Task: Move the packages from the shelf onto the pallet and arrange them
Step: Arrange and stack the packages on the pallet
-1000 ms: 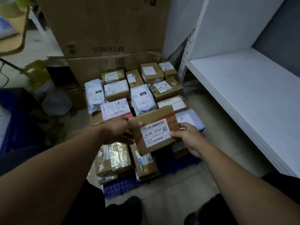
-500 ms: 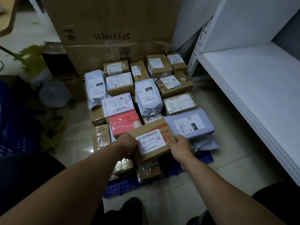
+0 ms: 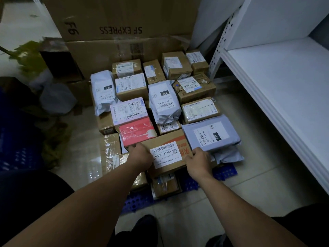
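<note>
Left hand [image 3: 140, 155] and right hand [image 3: 198, 162] each grip one side of the labelled carton [image 3: 167, 154]. It's in the front row of the pallet [image 3: 226, 172], over lower parcels [image 3: 165, 184], between the red box [image 3: 136, 132] and the grey poly mailer [image 3: 211, 134]. Seat it flat, square it to its neighbours, then release. The carton is rigid corrugated board with a glossy label. The mailer is soft and slick, so it probably won't brace the carton.
</note>
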